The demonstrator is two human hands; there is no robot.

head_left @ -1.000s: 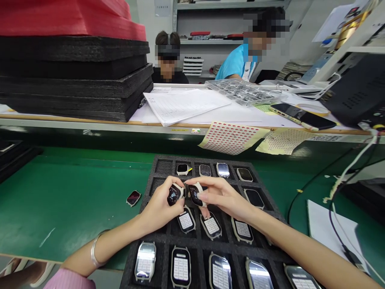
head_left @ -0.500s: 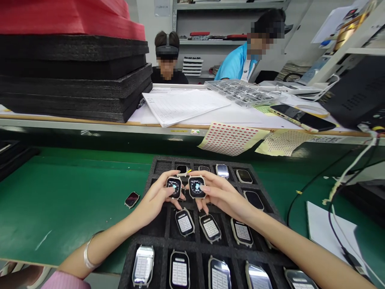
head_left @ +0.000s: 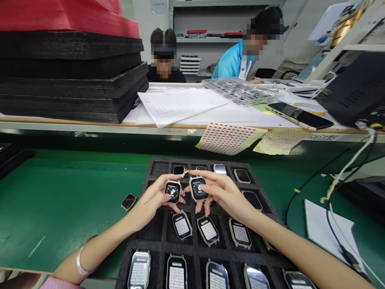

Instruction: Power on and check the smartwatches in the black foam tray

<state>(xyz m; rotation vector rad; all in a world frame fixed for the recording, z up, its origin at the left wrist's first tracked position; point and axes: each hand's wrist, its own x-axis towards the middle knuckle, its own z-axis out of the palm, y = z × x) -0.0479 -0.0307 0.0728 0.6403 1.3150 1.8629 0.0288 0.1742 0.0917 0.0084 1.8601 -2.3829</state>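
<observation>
My left hand (head_left: 153, 196) grips a strapless smartwatch (head_left: 173, 190) by its edges, thumb at the lower left of its lit clock-face screen. A second smartwatch (head_left: 197, 188) with a similar dial is held in my right hand (head_left: 221, 192), its thumb over the right side of the screen. Both are raised side by side above a black foam tray (head_left: 192, 253). Pockets in the tray hold several more watch cases, such as one with a white keypad-like screen (head_left: 208, 230) just below my right fingers. Some pockets behind my hands are partly hidden.
One loose watch (head_left: 129, 202) lies on the green table (head_left: 75, 208) left of the tray. Black foam trays (head_left: 72, 80) are stacked on the shelf beside papers (head_left: 183, 105), a clear plastic tray (head_left: 240, 90) and a phone (head_left: 300, 115). Cables (head_left: 333, 192) hang at right. Two people are beyond.
Both watches stay in my hands. My left thumb has shifted from the middle of its screen toward the lower left edge. The whole view has shifted slightly.
</observation>
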